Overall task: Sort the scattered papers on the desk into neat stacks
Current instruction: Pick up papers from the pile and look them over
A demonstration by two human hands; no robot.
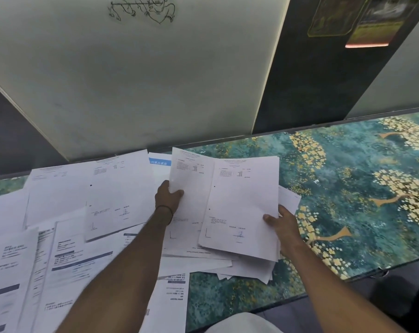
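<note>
A desk point(347, 188) with a teal, gold-flowered surface stands against a white panel point(131, 80) bearing a scribbled drawing point(143, 8). Scattered papers point(71, 212) overlap across its left half. The left hand point(167, 198) pinches one printed sheet point(191, 188) by its left edge, thumb on top; the right hand point(283, 222) grips a second sheet point(242, 200) at its right edge, both above a loose pile point(227, 263)

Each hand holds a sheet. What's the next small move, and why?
Probably bring the left hand and right hand together so the left sheet squares up with the right sheet: the two look alike in layout and overlap askew.
</note>
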